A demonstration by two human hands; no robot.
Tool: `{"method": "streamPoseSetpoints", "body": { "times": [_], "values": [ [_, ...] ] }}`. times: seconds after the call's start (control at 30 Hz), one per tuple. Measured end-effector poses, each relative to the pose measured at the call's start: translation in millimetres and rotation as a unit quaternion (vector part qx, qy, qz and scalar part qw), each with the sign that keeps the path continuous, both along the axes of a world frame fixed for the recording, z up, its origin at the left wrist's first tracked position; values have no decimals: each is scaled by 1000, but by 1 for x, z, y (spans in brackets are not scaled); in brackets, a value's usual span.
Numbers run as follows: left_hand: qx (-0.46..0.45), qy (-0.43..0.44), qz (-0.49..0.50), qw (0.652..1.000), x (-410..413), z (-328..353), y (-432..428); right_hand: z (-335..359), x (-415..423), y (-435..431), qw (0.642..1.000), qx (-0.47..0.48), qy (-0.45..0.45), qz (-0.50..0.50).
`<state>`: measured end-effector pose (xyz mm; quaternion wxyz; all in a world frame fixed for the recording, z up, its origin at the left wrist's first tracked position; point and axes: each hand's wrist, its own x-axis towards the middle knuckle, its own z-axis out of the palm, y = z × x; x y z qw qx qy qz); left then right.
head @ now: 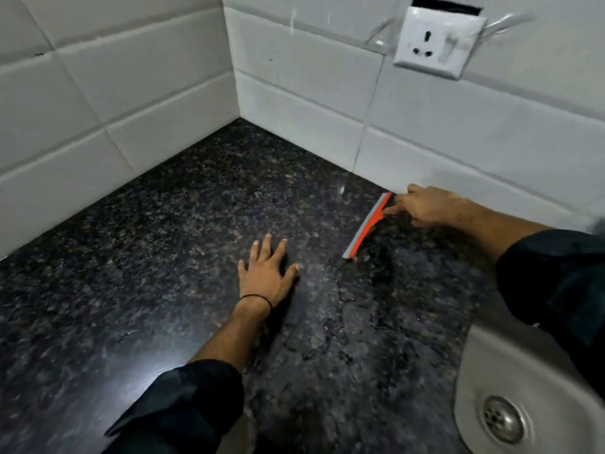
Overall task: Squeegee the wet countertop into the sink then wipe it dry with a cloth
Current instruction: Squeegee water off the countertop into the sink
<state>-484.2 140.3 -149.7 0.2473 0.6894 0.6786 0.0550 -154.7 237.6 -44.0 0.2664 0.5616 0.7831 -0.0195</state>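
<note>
An orange squeegee [367,226] with a grey blade stands on the dark speckled granite countertop [163,257], its far end close to the tiled back wall. My right hand [425,206] grips its handle from the right side. My left hand [266,273] rests flat on the counter with fingers spread, a little left of the blade's near end. Water film and streaks shine on the stone between the blade and the steel sink [474,365] at the lower right. No cloth is in view.
White tiled walls [131,103] meet in a corner at the back. A white wall socket with a switch [437,40] sits on the right wall above the counter. The sink drain [502,419] shows at the bottom right corner.
</note>
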Motion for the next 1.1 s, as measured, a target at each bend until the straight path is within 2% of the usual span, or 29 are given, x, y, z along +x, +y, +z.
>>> {"method": "streamPoseSetpoints", "body": {
  "times": [0.13,0.27,0.43,0.57,0.63,0.73,0.8,0.83,0.93,1.1],
  "values": [
    [-60,58,9,997,30,-2,-3,12,57,-50,995,-26,-3,-93],
    [-98,66,3,993,54,-4,-6,16,108,-106,989,-28,-19,-142],
    [-104,64,15,992,38,-4,0,40,105,-112,990,-18,-55,-132],
    [-91,58,12,994,41,-4,2,49,79,-96,992,55,-5,-112],
    [-83,64,-1,995,39,-3,5,45,50,-87,996,55,43,-53],
    [-35,-17,-10,999,21,10,7,38,-11,-85,995,55,83,19],
    [21,-78,42,996,0,17,-2,31,-51,-85,990,54,119,50],
    [50,-81,64,993,-14,18,-10,24,-68,-85,988,49,132,61],
    [67,-41,118,990,-43,11,-55,9,-116,-83,985,38,147,83],
    [-32,28,152,987,-39,-10,-133,-10,-170,-79,984,58,142,94]
  ]
}}
